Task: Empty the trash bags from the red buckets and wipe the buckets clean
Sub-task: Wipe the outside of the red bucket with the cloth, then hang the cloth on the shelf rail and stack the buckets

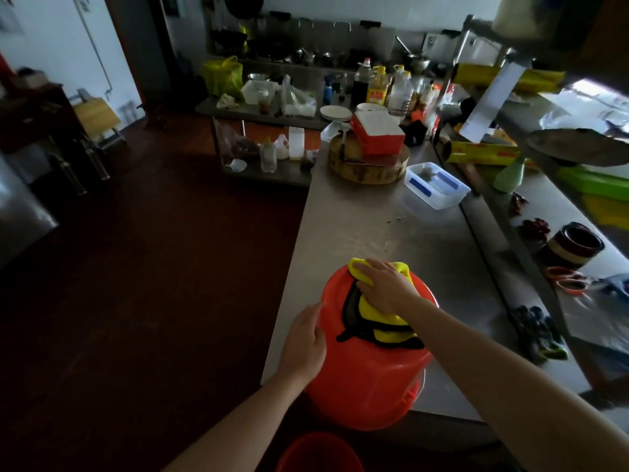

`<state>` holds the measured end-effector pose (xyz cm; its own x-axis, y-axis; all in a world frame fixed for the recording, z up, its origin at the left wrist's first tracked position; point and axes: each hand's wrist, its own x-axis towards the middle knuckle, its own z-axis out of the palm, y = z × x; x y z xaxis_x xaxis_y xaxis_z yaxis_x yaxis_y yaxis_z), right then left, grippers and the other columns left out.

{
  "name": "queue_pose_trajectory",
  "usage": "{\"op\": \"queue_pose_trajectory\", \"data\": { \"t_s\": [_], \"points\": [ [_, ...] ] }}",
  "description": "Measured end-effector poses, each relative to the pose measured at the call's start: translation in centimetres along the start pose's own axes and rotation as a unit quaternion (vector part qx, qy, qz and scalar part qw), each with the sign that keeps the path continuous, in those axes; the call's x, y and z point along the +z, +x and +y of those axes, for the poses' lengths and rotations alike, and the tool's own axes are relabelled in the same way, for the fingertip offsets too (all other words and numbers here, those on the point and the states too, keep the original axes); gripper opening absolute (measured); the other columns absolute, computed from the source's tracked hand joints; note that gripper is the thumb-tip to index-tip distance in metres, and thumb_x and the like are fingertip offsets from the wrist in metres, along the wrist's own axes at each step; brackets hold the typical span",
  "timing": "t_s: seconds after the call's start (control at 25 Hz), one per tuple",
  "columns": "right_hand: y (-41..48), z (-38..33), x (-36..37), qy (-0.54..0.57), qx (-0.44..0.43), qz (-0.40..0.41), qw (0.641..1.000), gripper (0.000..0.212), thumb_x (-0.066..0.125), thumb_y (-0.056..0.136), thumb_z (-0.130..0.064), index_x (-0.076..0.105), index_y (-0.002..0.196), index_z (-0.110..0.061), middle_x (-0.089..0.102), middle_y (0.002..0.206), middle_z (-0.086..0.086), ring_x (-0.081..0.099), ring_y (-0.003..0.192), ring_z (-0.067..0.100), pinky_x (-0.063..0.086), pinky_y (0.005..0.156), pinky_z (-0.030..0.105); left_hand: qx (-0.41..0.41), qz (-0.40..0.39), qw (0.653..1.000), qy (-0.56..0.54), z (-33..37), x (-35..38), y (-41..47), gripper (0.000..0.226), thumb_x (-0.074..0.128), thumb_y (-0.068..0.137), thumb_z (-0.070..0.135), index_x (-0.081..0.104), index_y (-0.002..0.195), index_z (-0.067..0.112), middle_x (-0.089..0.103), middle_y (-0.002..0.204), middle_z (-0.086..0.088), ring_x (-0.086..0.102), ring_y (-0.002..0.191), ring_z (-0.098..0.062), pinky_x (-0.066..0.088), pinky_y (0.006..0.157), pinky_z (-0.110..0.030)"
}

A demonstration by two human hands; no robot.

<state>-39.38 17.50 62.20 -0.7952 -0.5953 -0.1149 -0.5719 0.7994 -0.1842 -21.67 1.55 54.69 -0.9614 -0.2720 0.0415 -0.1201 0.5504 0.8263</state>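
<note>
Now: bucket (pixel 367 376) sits bottom-up at lower centre, on the near corner of the counter (pixel 374 219), seemingly overhanging the front edge. The right hand (pixel 384 287) lies flat, fingers spread, pressing the cloth (pixel 381 315) onto the upturned base; nothing gripped. The left hand (pixel 304 342) is flat against the left wall, fingers straight, steadying. Judged: thin plastic, light, smooth, likely to skid on steel under wiping pressure, so brace at wall or rim. Cloth soft, bunches. Drop-off to floor at left and front; bare steel up-frame as far as the block (pixel 367 165) and tub (pixel 435 189). Second bucket (pixel 316 454) at bottom edge, below
</note>
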Motion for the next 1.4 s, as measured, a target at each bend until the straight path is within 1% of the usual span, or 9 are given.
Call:
{"op": "queue_pose_trajectory", "data": {
  "t_s": [0.2,0.4,0.56,0.64,0.8,1.0,1.12,1.28,1.4],
  "points": [
    [-2.9,1.5,-1.4,0.012,-0.039,0.000,0.999,0.059,0.043,0.102,-0.057,0.026,0.157,-0.044,0.022,0.166,-0.005,0.021,0.152,0.024,0.025,0.121,0.044,0.062,0.049,0.994,0.071,4.7,-0.8,1.4,0.041,0.038,0.104,0.028,0.047,0.143,0.026,0.050,0.143,0.003,0.041,0.137,-0.013,0.035,0.116,-0.038],
    [-7.2,3.9,-3.1,0.003,-0.032,0.048,0.998,0.049,0.047,0.103,-0.052,0.047,0.149,-0.036,0.030,0.164,-0.006,0.030,0.149,0.021,0.036,0.114,0.041,0.211,-0.113,0.951,0.194,7.5,-0.8,3.2,0.049,0.057,0.096,0.046,0.051,0.142,0.029,0.044,0.150,0.005,0.034,0.141,-0.011,0.030,0.118,-0.034],
    [-10.7,5.8,-2.6,0.018,-0.013,0.083,0.996,0.050,0.049,0.097,-0.057,0.063,0.136,-0.028,0.056,0.145,0.001,0.051,0.132,0.028,0.045,0.107,0.047,0.292,-0.165,0.903,0.269,8.2,-0.4,5.3,0.051,0.072,0.086,0.042,0.064,0.132,0.022,0.057,0.139,0.001,0.050,0.126,-0.023,0.039,0.108,-0.038],
    [-11.9,6.2,-1.9,0.020,-0.008,0.118,0.993,0.054,0.043,0.094,-0.059,0.068,0.127,-0.025,0.064,0.128,0.001,0.059,0.119,0.027,0.051,0.099,0.047,0.290,-0.165,0.906,0.262,9.0,-0.5,5.9,0.042,0.071,0.090,0.035,0.066,0.129,0.019,0.061,0.134,-0.001,0.054,0.122,-0.023,0.040,0.105,-0.033],
    [-14.0,5.3,-1.2,0.056,0.004,0.174,0.983,0.027,0.057,0.095,-0.044,0.072,0.103,-0.023,0.065,0.099,-0.002,0.065,0.088,0.023,0.056,0.078,0.042,0.226,-0.124,0.945,0.200,10.4,-0.5,6.8,0.030,0.069,0.090,0.039,0.073,0.115,0.023,0.073,0.114,0.000,0.066,0.108,-0.023,0.051,0.091,-0.034],
    [-14.6,3.1,-2.1,0.103,0.068,0.204,0.971,0.033,0.055,0.100,-0.045,0.069,0.083,-0.020,0.059,0.078,-0.009,0.057,0.071,0.014,0.048,0.066,0.033,0.147,-0.057,0.981,0.115,13.1,0.2,7.3,0.028,0.072,0.088,0.038,0.075,0.111,0.022,0.074,0.111,-0.001,0.066,0.104,-0.019,0.041,0.079,-0.021],
    [-13.8,1.6,-2.8,0.225,0.114,0.186,0.950,0.022,0.063,0.098,-0.040,0.078,0.099,-0.023,0.071,0.086,-0.004,0.065,0.080,0.015,0.052,0.077,0.034,0.137,-0.040,0.987,0.078,14.9,0.3,7.3,0.029,0.074,0.087,0.034,0.074,0.113,0.020,0.075,0.109,-0.003,0.067,0.103,-0.021,0.044,0.081,-0.025],
    [-13.0,1.6,-4.7,0.268,0.161,0.304,0.900,0.021,0.072,0.092,-0.030,0.069,0.110,-0.021,0.062,0.103,-0.005,0.061,0.088,0.015,0.049,0.078,0.032,0.147,-0.039,0.984,0.088,17.2,-1.2,7.7,0.032,0.073,0.087,0.028,0.071,0.118,0.018,0.073,0.114,-0.007,0.066,0.107,-0.025,0.047,0.087,-0.030],
    [-12.6,3.2,-7.5,0.270,0.178,0.277,0.905,0.058,0.079,0.083,-0.038,0.049,0.132,-0.032,0.043,0.130,-0.002,0.051,0.103,0.013,0.046,0.081,0.031,0.176,-0.060,0.976,0.113,19.2,-3.4,8.8,0.033,0.068,0.087,0.019,0.065,0.121,0.019,0.070,0.118,-0.004,0.065,0.107,-0.024,0.046,0.084,-0.027]
  ]
}}
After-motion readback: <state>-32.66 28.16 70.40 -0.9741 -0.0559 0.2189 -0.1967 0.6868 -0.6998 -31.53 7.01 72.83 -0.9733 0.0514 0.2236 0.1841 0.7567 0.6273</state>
